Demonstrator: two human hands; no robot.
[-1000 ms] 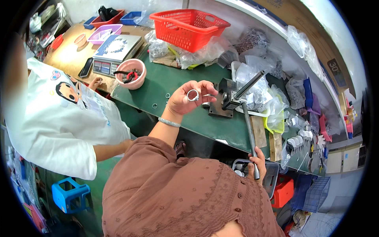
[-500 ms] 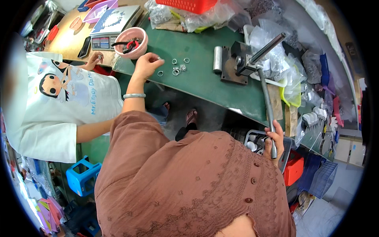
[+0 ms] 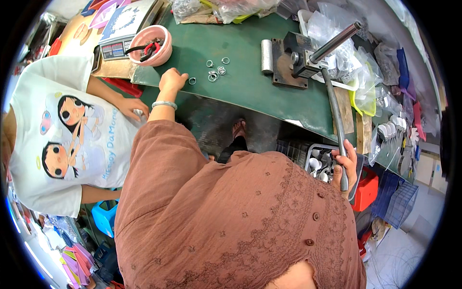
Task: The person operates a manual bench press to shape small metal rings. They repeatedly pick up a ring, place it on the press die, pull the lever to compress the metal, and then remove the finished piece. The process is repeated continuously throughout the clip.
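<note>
My left hand point(image 3: 173, 80), a pale bangle on its wrist, is at the front edge of the green table point(image 3: 202, 41). Its fingers are curled together, and whatever they hold is hidden. Just right of it lies a small silver ring point(image 3: 192, 81), with several more rings point(image 3: 212, 75) behind. On the right, my right hand point(image 3: 349, 166) is closed around the lower end of a long metal lever point(image 3: 334, 106), thumb against it. The lever runs up to a dark hand press point(image 3: 302, 62) on the table. A metal cylinder point(image 3: 266, 56) stands left of the press.
A pink bowl point(image 3: 163, 50) with red-and-black pliers point(image 3: 149, 50) stands by a scale point(image 3: 118, 45). At the left is a co-worker in a white shirt point(image 3: 79, 130), one hand point(image 3: 132, 108) near my left arm. A crate with spoons point(image 3: 315, 164) stands below my right hand.
My left hand has drawn back toward the table edge; the small piece seen at its fingertips no longer shows. My right hand keeps the lever. The co-worker's hand has come down closer to my arm.
</note>
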